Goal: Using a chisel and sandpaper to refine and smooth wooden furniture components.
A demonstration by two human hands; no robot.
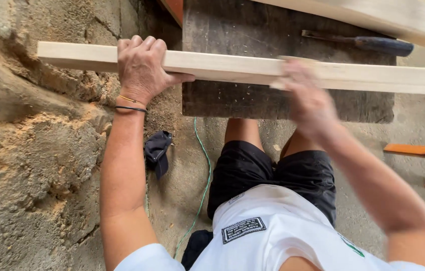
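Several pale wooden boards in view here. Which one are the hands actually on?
The long pale strip lying across the dark workbench: left hand grips it, blurred right hand is on it. The wider pale board at top right lies untouched.

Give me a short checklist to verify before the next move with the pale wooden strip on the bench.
1. Left hand grips the pale wooden strip: ok.
2. Right hand holds the strip firmly: cannot tell, blurred.
3. Strip rests across the dark workbench: ok.
4. Blue-handled tool lies apart from both hands: ok.
5. Green cord is away from the feet: cannot tell.
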